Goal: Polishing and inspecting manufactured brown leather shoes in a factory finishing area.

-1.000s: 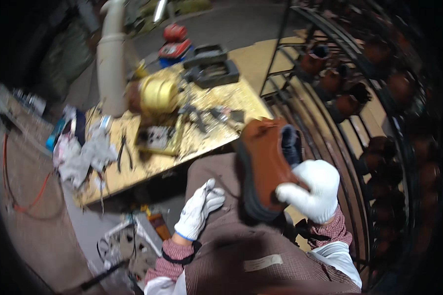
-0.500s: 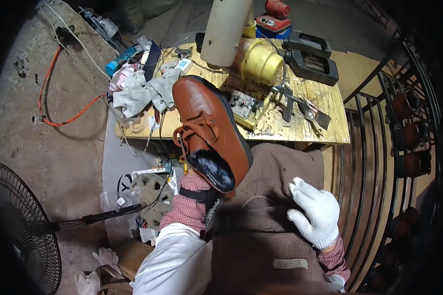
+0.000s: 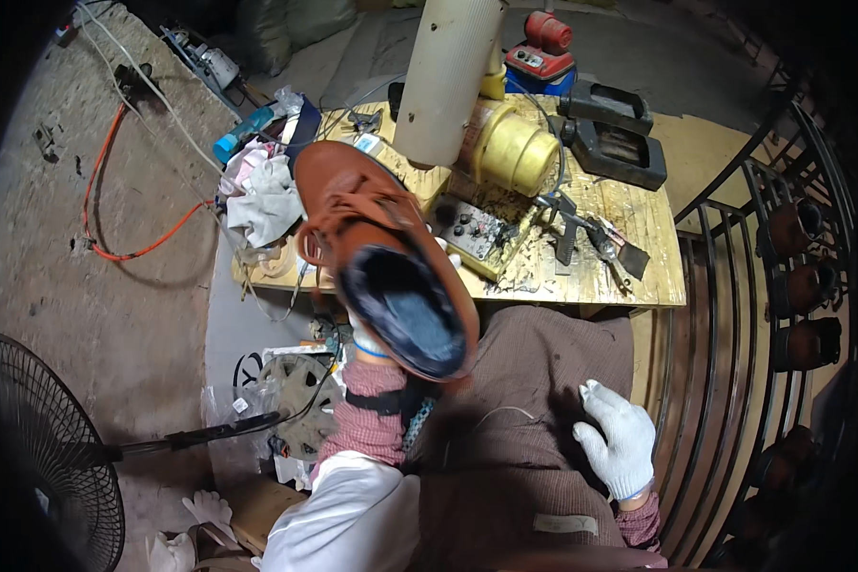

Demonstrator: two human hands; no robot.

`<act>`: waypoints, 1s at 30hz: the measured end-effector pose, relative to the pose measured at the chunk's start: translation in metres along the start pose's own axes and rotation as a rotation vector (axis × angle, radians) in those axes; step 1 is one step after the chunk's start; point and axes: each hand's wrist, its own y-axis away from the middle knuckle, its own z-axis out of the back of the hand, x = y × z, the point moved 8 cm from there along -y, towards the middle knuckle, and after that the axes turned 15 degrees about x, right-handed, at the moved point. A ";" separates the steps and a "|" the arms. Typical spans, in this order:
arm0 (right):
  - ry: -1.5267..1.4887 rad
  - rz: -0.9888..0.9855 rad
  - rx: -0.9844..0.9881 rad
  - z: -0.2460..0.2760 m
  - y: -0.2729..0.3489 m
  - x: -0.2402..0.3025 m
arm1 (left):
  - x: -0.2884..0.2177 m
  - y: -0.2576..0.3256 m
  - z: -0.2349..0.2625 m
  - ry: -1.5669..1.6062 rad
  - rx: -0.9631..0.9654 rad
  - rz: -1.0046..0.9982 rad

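Observation:
A brown lace-up shoe (image 3: pixel 381 250) with a dark fur lining is held up before me, toe pointing away and to the left, its opening facing me. My left hand (image 3: pixel 362 337), in a white glove, grips the shoe from beneath; most of the hand is hidden behind it, with fingertips showing at the shoe's right side. My right hand (image 3: pixel 618 440), gloved in white too, hangs over my brown apron (image 3: pixel 553 372). It holds nothing, and its fingers are loosely spread.
Beyond the shoe, a wooden bench (image 3: pixel 629 272) carries a yellow blower (image 3: pixel 510 143), a control box (image 3: pixel 469 229), black trays (image 3: pixel 620 151), hand tools (image 3: pixel 608 250) and pale cloths (image 3: pixel 262 205). A fan (image 3: pixel 52 458) stands left. Metal racks (image 3: pixel 725 315) with several shoes line the right.
My left hand has turned the shoe, so more of its lined opening faces me and its toe has moved left. My right hand stays over the apron. The view has shifted slightly.

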 end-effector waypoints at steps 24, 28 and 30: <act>-0.014 -0.100 0.012 -0.020 0.015 -0.024 | -0.064 -0.043 -0.048 -0.928 -0.391 -0.317; -0.005 -0.113 0.038 -0.026 0.008 -0.031 | -0.079 -0.079 -0.073 -0.887 -0.296 -0.536; -0.020 -0.112 0.046 -0.028 0.006 -0.032 | -0.080 -0.086 -0.085 -0.938 -0.254 -0.536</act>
